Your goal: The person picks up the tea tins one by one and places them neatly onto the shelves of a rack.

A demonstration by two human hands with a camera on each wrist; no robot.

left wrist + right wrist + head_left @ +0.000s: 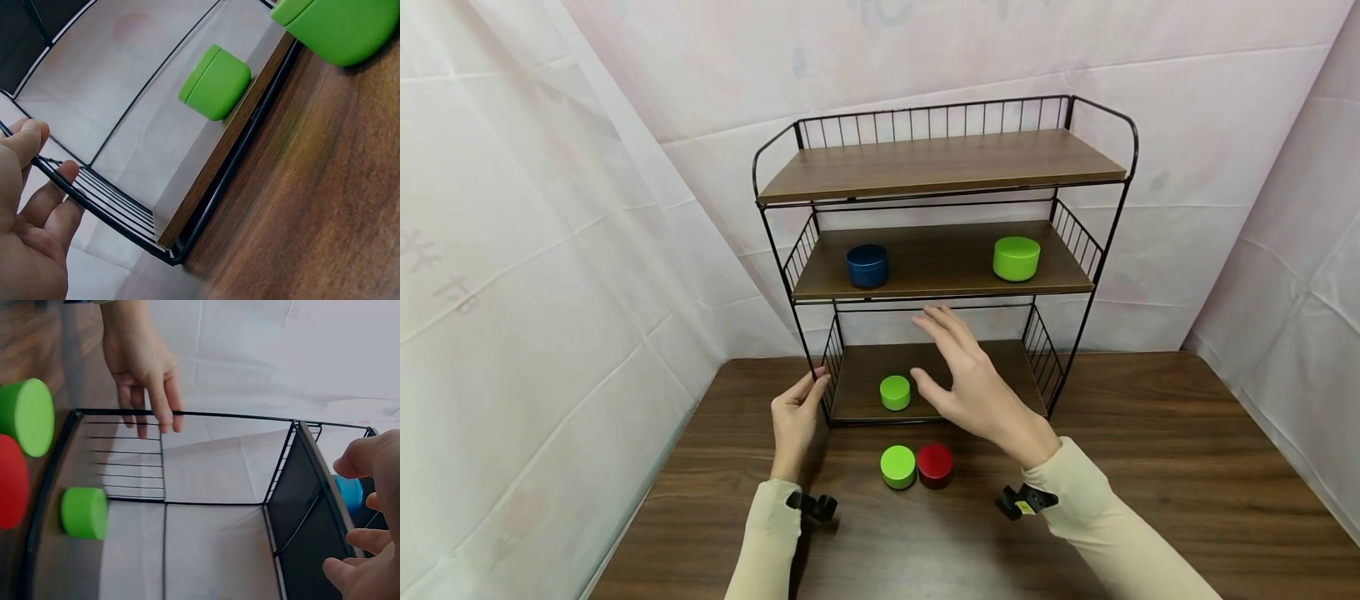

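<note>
My left hand (794,421) pinches the left front post of a three-tier wire rack (943,162) with wooden shelves, low down near the bottom tier. In the left wrist view, thumb and fingers (28,140) bracket the black wire. My right hand (973,387) is raised in front of the rack, fingers spread and holding nothing. On the middle shelf stand a blue round tin (867,267) at left and a large green tin (1017,259) at right. A small green tin (895,393) sits on the bottom shelf, left of the right hand's thumb.
On the wooden table (1187,467) before the rack, another green tin (898,467) and a red tin (935,466) stand side by side. Pale cloth (550,208) hangs behind and at both sides. Each wrist wears a small black camera (812,506).
</note>
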